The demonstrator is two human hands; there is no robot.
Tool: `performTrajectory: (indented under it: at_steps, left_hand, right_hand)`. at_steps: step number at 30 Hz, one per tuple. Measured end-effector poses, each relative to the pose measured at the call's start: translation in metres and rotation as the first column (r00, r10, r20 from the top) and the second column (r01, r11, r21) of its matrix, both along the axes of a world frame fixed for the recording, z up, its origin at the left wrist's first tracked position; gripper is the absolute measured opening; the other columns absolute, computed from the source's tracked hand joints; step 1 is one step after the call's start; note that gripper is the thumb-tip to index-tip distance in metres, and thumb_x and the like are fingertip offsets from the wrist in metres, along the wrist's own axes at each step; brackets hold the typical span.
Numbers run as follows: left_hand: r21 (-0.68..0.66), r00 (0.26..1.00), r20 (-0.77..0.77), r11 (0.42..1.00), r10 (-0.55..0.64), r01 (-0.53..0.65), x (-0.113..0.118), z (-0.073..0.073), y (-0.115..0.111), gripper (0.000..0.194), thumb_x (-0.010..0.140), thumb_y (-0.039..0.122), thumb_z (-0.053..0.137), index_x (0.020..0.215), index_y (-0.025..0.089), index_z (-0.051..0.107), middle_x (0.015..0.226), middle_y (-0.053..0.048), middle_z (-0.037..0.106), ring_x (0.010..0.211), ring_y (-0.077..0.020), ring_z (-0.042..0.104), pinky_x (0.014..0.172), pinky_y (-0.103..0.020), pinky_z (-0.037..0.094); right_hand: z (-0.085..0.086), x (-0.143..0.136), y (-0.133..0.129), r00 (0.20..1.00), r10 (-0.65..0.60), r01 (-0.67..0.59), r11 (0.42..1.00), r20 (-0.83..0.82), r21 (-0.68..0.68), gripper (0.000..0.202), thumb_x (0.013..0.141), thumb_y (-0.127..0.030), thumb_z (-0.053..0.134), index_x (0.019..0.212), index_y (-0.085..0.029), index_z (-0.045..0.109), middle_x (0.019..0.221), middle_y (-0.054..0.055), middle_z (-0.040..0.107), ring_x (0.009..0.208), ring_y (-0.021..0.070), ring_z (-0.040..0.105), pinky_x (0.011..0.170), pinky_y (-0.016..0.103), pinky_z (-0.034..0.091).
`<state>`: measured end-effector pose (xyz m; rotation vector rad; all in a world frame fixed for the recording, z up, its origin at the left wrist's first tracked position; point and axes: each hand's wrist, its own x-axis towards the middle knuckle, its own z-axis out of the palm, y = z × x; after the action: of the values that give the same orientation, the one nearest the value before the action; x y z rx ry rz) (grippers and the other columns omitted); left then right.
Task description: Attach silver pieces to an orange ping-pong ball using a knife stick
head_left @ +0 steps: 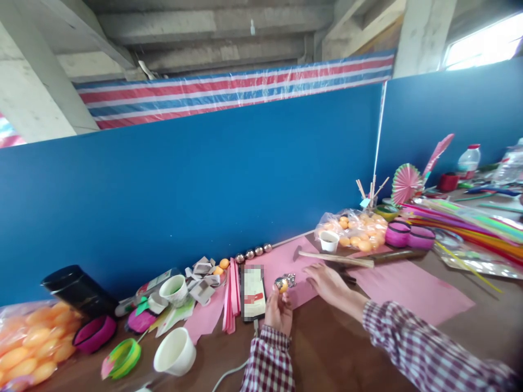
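Blue panels (245, 179) backed the brown table (327, 354). Above it, the left hand (279, 316) pinched an orange-and-silver ball (282, 285) by crinkled foil (291, 280); the right hand (330, 284) was free, fingers loosely extended, near a hammer (339, 258). Beyond, a clear bag (326, 219) held orange balls (364, 245); a small container (370, 203), apparently a cup, held sticks (373, 187).

Orange-and-silver ball (283, 286); maroon-and-white checked sleeves (417, 340); blue partition (229, 179)

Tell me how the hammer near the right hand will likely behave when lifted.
The hammer should feel stiff, given its straight wooden handle. It will probably be head-heavy, as the head looks metal. Rolling seems unlikely, since the head sits crosswise.
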<state>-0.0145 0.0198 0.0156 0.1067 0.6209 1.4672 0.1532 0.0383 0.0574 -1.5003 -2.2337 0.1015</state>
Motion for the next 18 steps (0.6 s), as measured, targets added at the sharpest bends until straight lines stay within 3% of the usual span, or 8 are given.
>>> performTrajectory:
  at_steps: [6, 11, 18]
  left_hand:
    - [0.001, 1.0, 0.007, 1.0, 0.018, -0.018, 0.001, -0.003, 0.0, 0.007, 0.078, 0.009, 0.05, 0.076, 0.012, 0.056, 0.062, -0.001, 0.055, 0.048, -0.0051, 0.052, 0.044, -0.014, 0.046]
    - [-0.012, 1.0, 0.0, 1.0, 0.025, -0.025, 0.001, -0.004, 0.001, 0.005, 0.077, 0.011, 0.053, 0.079, 0.011, 0.057, 0.069, -0.004, 0.059, 0.053, -0.0072, 0.055, 0.047, -0.016, 0.048]
    - [-0.03, 1.0, -0.027, 0.999, 0.008, -0.009, 0.002, 0.001, -0.002, 0.002, 0.074, 0.009, 0.057, 0.074, 0.01, 0.058, 0.07, -0.006, 0.06, 0.057, -0.0082, 0.058, 0.049, -0.015, 0.048]
  right_hand:
    - [-0.028, -0.035, 0.007, 0.996, -0.059, 0.054, 0.996, -0.067, -0.077, 0.022, 0.082, -0.022, 0.04, 0.087, -0.017, 0.061, 0.079, 0.005, 0.063, 0.074, 0.0169, 0.055, 0.066, 0.025, 0.038]
    - [-0.028, -0.041, 0.009, 0.993, -0.109, 0.104, 0.991, -0.051, -0.08, 0.018, 0.079, -0.022, 0.045, 0.079, -0.017, 0.062, 0.08, 0.007, 0.062, 0.077, 0.0189, 0.054, 0.065, 0.025, 0.036]
    - [-0.032, -0.036, 0.008, 0.994, -0.086, 0.083, 0.995, -0.068, -0.053, 0.02, 0.081, -0.02, 0.041, 0.074, -0.017, 0.06, 0.076, 0.005, 0.062, 0.075, 0.0167, 0.053, 0.067, 0.025, 0.036]
